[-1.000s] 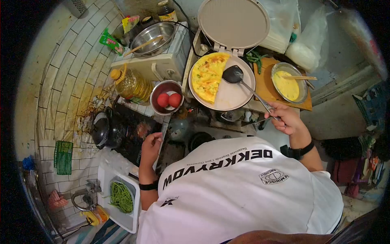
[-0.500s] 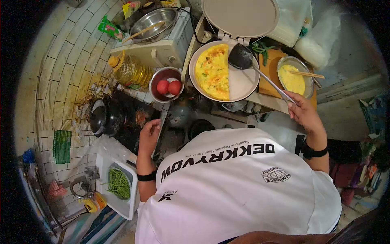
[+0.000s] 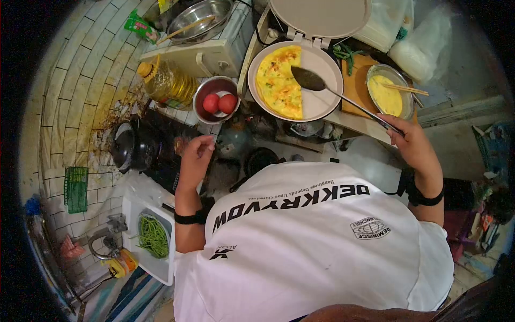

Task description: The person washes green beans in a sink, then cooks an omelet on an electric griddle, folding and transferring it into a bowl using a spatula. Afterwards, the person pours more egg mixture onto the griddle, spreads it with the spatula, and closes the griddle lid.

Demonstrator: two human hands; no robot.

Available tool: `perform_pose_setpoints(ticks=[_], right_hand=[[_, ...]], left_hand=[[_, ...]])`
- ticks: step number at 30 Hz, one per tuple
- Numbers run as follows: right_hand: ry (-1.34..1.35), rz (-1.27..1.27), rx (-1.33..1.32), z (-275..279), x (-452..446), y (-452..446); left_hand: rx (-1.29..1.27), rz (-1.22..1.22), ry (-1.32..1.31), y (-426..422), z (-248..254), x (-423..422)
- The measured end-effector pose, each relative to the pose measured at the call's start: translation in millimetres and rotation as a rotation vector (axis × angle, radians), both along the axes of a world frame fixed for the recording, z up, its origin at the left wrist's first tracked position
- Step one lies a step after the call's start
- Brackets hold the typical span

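- The left hand point(image 3: 197, 149) holds nothing; its fingers bend loosely, near the metal bowl point(image 3: 213, 85).
- The right hand point(image 3: 409, 134) grips the black spatula point(image 3: 310, 79) by its long handle.
- Farther off, the egg point(image 3: 278, 88) lies in the left half of the round pan point(image 3: 322, 104). It is a yellow half-moon with orange and green bits.
- Before, the spatula's wide face sat just right of the egg; now it is turned, its tip over the egg's straight edge.

light: moderate, soft | shirt point(image 3: 322, 257): brightest | steel bowl point(image 3: 208, 31): glints | tiled wall point(image 3: 75, 96): bowed | corners: black
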State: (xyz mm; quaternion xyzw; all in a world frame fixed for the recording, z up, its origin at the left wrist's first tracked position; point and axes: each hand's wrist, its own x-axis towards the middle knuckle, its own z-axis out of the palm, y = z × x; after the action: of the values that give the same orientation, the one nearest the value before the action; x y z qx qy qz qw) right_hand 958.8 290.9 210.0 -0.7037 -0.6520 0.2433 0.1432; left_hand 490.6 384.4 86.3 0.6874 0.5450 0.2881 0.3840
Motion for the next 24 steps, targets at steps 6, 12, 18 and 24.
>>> perform_pose_setpoints(ticks=[6,12,18,24], right_hand=[[0.198,-0.193,-0.14,-4.2,-2.8,-4.7],[-0.069,0.124,0.158,6.0,-15.4,14.3],[-0.037,0.138,0.256,27.4,-27.7,34.1],[-0.23,0.087,0.011,-14.8,-8.7,8.0]], left_hand=[[0.129,-0.108,0.06,25.0,16.5,13.5],[0.066,-0.184,0.042,40.5,13.9,18.8],[0.028,-0.154,-0.01,29.3,-5.2,11.8],[0.099,-0.036,0.045,3.3,-15.6,-24.8]])
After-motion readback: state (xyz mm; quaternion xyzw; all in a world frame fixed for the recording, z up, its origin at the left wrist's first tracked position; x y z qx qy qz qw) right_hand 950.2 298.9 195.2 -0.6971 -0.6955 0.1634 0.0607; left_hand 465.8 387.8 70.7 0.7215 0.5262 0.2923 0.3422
